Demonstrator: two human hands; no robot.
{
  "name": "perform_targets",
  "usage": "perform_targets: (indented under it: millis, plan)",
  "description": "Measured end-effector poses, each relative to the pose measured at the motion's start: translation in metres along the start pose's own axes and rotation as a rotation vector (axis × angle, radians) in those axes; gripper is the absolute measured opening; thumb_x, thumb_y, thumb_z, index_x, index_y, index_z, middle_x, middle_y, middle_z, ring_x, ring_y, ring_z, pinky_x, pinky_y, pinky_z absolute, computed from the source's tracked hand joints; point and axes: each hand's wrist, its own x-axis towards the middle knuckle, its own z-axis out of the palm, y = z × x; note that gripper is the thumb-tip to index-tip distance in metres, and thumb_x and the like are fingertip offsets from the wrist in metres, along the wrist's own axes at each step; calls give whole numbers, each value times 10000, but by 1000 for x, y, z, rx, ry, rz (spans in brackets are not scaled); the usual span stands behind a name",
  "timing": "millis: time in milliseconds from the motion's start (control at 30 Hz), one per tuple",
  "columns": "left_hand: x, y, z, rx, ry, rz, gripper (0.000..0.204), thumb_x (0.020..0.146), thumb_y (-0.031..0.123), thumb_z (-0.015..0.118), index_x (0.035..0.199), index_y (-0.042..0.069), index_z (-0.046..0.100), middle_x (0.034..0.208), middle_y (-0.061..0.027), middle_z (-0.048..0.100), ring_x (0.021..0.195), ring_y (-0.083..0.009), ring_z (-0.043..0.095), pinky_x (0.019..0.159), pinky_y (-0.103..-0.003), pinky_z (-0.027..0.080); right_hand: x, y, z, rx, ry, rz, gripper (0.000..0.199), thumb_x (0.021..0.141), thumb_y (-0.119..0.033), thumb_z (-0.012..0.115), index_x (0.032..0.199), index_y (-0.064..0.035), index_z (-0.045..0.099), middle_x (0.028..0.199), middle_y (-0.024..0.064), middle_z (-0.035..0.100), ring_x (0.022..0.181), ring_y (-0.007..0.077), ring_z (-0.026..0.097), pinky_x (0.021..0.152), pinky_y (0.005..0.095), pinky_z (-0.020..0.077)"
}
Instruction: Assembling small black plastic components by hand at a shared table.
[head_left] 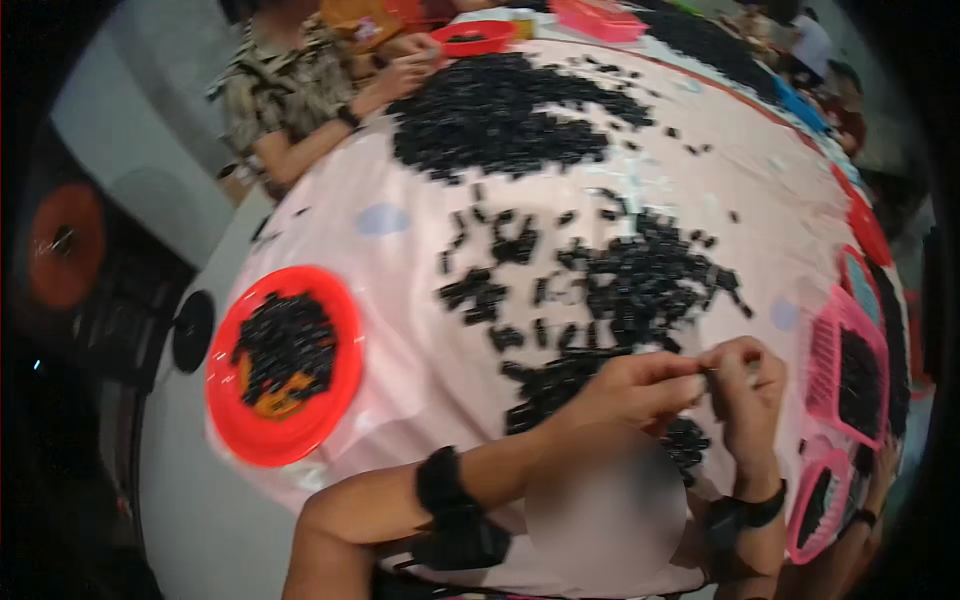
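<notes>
My left hand (648, 388) reaches across the lower middle of the table, thumb and fingers pinched together. Facing it, my right hand (748, 392) is also closed in a pinch. The fingertips of both meet around something small that I cannot make out. Below and beside my hands lies a pile of small black pieces (560, 385), partly hidden by my left forearm. Another loose heap of black pieces (645, 280) spreads just beyond my hands. Dark bands with boxes sit on both my wrists.
A red round basin (345, 400) with black pieces stands at the left. Pink baskets (812, 375) line the right side. A large black heap (490, 120) lies farther back on the pink cloth (400, 340). A co-worker's hands (410, 65) are at the far left, beside another red basin (490, 38).
</notes>
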Motion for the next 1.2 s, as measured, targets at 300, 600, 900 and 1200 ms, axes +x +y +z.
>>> perform_targets:
  millis: [300, 600, 900, 1200]
  plan:
    - [-114, 61, -22, 390, 561, 438, 272, 888, 197, 618, 1116, 52, 589, 829, 37, 569, 643, -32, 460, 562, -163, 374, -12, -5, 10, -216, -39, -117, 217, 877, -163, 588, 734, -2, 608, 519, -44, 450, 485, 51, 377, 442, 240, 282]
    - [-245, 83, -135, 1049, 1304, 708, 273, 861, 95, 602, 1117, 0, 598, 931, -23, 596, 782, -70, 543, 707, -202, 453, -11, -5, 25, -779, -617, -214, 213, 812, -262, 647, 805, -53, 603, 588, 174, 575, 584, 365, 589, 562, 430, 464]
    - [-137, 37, -53, 1509, 658, 511, 323, 832, 47, 623, 1153, 41, 591, 941, -75, 601, 740, -157, 574, 655, -270, 472, -10, -3, 14, -720, -440, -195, 168, 828, -239, 653, 794, -80, 613, 509, 121, 530, 466, 289, 546, 470, 362, 405]
    - [-72, 14, -53, 1912, 485, 580, 255, 757, 35, 665, 1004, 40, 602, 826, -123, 554, 789, -285, 562, 689, -377, 462, -4, -9, 3, -774, -390, -196, 247, 846, -305, 624, 775, -72, 586, 491, 138, 511, 505, 354, 545, 507, 430, 418]
